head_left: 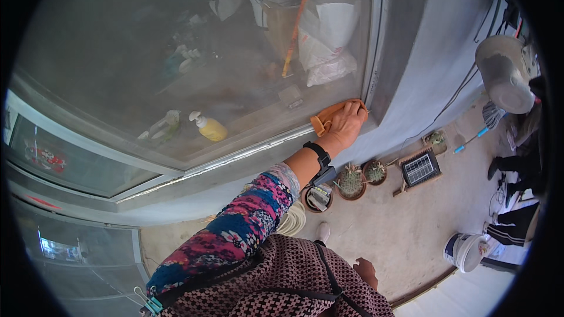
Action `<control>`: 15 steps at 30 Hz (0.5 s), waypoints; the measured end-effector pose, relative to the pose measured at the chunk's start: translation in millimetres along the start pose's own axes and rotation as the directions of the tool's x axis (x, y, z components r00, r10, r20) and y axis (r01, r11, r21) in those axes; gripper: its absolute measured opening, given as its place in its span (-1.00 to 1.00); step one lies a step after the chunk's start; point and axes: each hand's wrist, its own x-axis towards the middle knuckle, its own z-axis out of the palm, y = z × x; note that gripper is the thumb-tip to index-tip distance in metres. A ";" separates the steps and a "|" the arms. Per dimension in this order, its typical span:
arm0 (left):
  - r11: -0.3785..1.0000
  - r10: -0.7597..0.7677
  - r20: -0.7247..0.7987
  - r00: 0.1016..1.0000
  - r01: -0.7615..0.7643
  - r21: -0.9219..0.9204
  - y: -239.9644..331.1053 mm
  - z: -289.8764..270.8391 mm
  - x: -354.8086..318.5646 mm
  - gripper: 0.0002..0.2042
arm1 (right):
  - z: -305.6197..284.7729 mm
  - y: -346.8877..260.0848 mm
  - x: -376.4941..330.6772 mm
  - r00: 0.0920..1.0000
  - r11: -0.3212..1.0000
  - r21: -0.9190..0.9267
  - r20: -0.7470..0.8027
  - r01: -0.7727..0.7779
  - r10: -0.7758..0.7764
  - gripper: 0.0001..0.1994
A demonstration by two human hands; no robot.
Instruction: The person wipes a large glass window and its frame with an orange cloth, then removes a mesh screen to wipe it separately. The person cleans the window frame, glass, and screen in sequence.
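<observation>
Orange-tan cleaning cloth point(326, 116) pressed flat on the window glass point(176, 53) at its lower right corner, right by the grey metal frame point(376, 35) and the sill rail point(235, 155); cloth looks bunched and folded, edges poking out left of and above the palm. Which arm reaches up is hard to judge; it reads as the left hand point(343, 126), fingers spread and pressing down on the cloth, black wrist strap point(318, 154) on the wrist, floral sleeve point(235, 232) below. Right hand point(366, 272) low by the body, only partly visible, loosely curled; cannot tell if it holds anything. Glass is dusty and hazy. Behind it: yellow pump bottle point(209, 127), a clear spray bottle point(161, 126) beside it, a white sack point(326, 29) with stuff inside that can't be made out, an orange stick point(299, 20) leaning upright. On the concrete floor point(388, 240) under the window: two round pots, each with a cactus point(351, 181) and point(375, 171), a third pot point(318, 197) holding some small dark item, a small solar panel point(420, 168) in a wood frame, a small box planter point(435, 138) near the wall. Farther right: white bucket point(467, 251), contents unclear; grey bucket point(505, 73) tipped on its side, up high, well apart from the cloth.
</observation>
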 end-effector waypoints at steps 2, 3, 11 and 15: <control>1.000 -0.001 -0.047 0.999 0.001 -0.011 -6.2 -8.2 -7.3 -0.80 | -3.9 -2.8 3.6 0.999 0.998 -0.032 0.001 0.049 -0.049 -0.60; 0.999 -0.016 -0.029 0.999 0.015 -0.031 -10.1 -13.2 -13.0 -0.81 | -6.5 -5.1 5.1 0.998 0.997 -0.050 0.003 0.064 -0.064 -0.60; 0.976 -0.217 0.059 0.974 0.218 -0.007 -66.5 -71.2 -124.2 -0.73 | -38.1 -52.0 18.6 0.980 0.964 -0.195 -0.054 0.179 -0.193 -0.61; 0.966 -0.244 -0.147 0.958 0.254 0.050 -105.2 -107.7 -208.8 -0.69 | -49.4 -95.7 21.0 0.947 0.912 -0.301 -0.075 0.278 -0.313 -0.62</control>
